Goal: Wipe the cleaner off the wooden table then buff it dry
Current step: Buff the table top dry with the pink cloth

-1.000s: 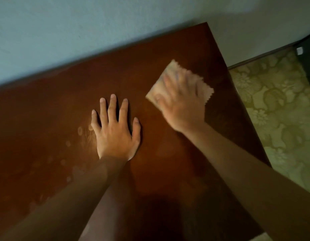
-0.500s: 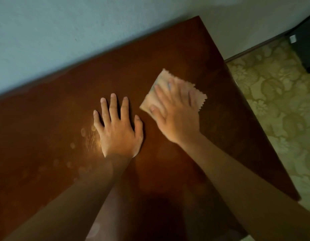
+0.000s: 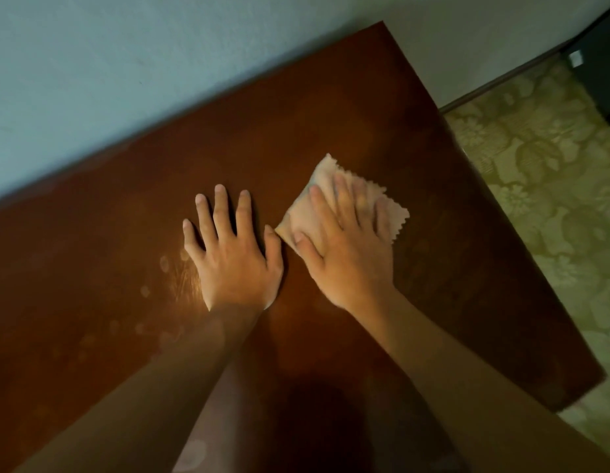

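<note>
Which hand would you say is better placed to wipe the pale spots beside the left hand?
Probably the right hand: it already presses the cloth flat. The left hand lies bare on the table, next to the spots.

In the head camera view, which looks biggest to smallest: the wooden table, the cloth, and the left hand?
1. wooden table, by far.
2. and 3. left hand and cloth look alike; the right hand hides much of the cloth, so no ranking.
</note>
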{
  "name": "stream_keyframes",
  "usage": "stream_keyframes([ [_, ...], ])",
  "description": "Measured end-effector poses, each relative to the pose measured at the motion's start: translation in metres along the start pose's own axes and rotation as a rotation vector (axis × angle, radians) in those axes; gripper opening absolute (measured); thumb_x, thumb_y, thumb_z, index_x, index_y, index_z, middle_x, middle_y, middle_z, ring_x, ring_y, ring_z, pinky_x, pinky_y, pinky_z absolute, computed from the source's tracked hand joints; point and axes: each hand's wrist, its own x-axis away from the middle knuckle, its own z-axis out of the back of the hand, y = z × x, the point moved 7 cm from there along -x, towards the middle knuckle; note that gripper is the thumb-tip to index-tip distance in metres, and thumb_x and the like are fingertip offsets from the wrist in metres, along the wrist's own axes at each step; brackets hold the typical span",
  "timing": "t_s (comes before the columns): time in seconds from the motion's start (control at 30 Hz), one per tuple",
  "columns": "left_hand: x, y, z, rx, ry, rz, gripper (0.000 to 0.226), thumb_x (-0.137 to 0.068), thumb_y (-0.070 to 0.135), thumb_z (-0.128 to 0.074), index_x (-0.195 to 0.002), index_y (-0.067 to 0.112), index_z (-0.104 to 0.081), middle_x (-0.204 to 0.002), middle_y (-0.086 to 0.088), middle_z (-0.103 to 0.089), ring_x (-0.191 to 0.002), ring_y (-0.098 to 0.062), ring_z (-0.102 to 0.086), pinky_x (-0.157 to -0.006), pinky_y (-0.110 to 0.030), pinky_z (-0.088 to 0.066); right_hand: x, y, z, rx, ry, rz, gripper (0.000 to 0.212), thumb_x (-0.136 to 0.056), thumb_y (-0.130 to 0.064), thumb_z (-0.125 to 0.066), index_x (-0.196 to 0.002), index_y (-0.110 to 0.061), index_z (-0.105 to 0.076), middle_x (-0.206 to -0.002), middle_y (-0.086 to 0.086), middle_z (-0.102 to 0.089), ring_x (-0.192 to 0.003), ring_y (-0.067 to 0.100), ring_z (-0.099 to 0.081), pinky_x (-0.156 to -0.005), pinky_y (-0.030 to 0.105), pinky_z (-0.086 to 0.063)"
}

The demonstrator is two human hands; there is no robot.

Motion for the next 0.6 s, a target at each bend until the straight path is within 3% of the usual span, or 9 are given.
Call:
stream_keyframes([
  [0.2, 0.000, -0.001, 0.000, 0.018, -0.011, 0.013, 0.061, -0.102, 0.048, -0.029, -0.154, 0.017, -0.033, -0.165, -0.014, -0.023, -0.154, -0.036, -0.011, -0.121, -0.060, -0.010, -0.057, 0.106, 0.022, 0.113, -0.080, -0.183, 0.083, -0.104, -0.063, -0.026, -0.162, -0.005, -0.012, -0.169, 0.027, -0.007, -0.157, 0.044, -0.005, -0.125, 0.062, -0.007],
  [0.33, -0.001, -0.001, -0.001, 0.029, -0.009, 0.016, 0.061, -0.102, 0.048, -0.030, -0.154, 0.017, -0.033, -0.165, -0.014, -0.023, -0.154, -0.036, -0.011, -0.121, -0.060, -0.010, -0.050, 0.063, 0.014, 0.060, -0.047, -0.039, 0.078, -0.103, -0.061, -0.017, -0.164, -0.012, -0.013, -0.168, 0.028, -0.005, -0.156, 0.046, -0.003, -0.127, 0.059, -0.010],
  [0.47, -0.001, -0.002, -0.001, 0.025, -0.019, 0.008, 0.063, -0.100, 0.049, -0.031, -0.154, 0.017, -0.032, -0.165, -0.015, -0.024, -0.154, -0.036, -0.011, -0.121, -0.060, -0.011, -0.015, -0.010, 0.001, -0.018, 0.017, 0.117, 0.070, -0.105, -0.057, -0.027, -0.161, -0.015, -0.029, -0.167, 0.028, -0.017, -0.156, 0.044, -0.013, -0.127, 0.057, -0.012],
  [0.6, -0.001, -0.001, 0.001, 0.028, -0.018, 0.019, 0.062, -0.101, 0.048, -0.030, -0.154, 0.017, -0.033, -0.165, -0.015, -0.024, -0.154, -0.036, -0.011, -0.121, -0.060, -0.010, -0.021, 0.010, 0.003, 0.004, 0.016, 0.076, 0.072, -0.106, -0.056, -0.021, -0.161, -0.011, -0.025, -0.168, 0.024, -0.017, -0.156, 0.040, -0.015, -0.127, 0.056, -0.015],
])
